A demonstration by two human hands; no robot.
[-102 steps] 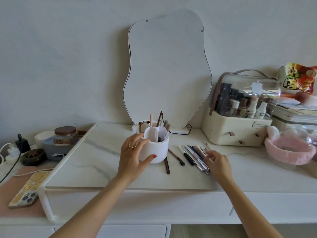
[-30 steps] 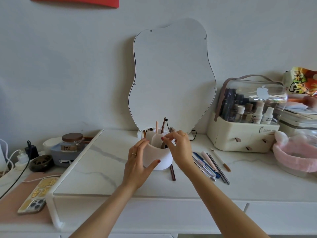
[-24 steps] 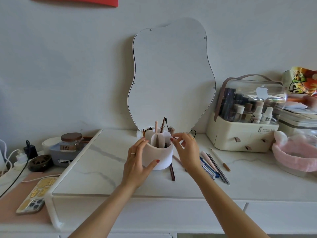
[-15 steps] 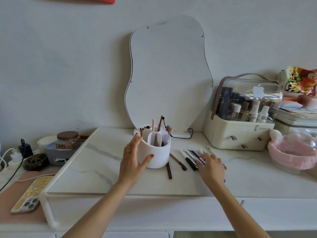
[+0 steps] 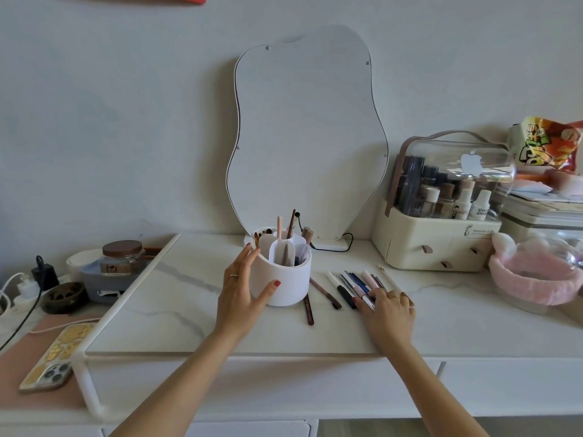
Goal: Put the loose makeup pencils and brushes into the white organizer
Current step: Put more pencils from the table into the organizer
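The white organizer [image 5: 284, 285], a round cup with inner dividers, stands on the marble board and holds several pencils and brushes upright. My left hand [image 5: 239, 294] cups its left side, thumb on the front wall. Right of it lie two brown pencils [image 5: 308, 307] and a loose pile of pens and pencils [image 5: 348, 282], with a thin white brush [image 5: 389, 277] at the far side. My right hand [image 5: 388, 313] rests palm down, its fingertips touching the near ends of the pile.
A wavy mirror [image 5: 306, 137] leans on the wall behind the organizer. A cream cosmetics case [image 5: 441, 234] and a pink headband [image 5: 533, 279] sit to the right. A jar [image 5: 123, 257], cables and a phone [image 5: 56, 357] lie left of the marble board [image 5: 176, 310].
My right hand left the organizer's rim and came down to the right onto the pile of pencils. My left hand stayed on the organizer.
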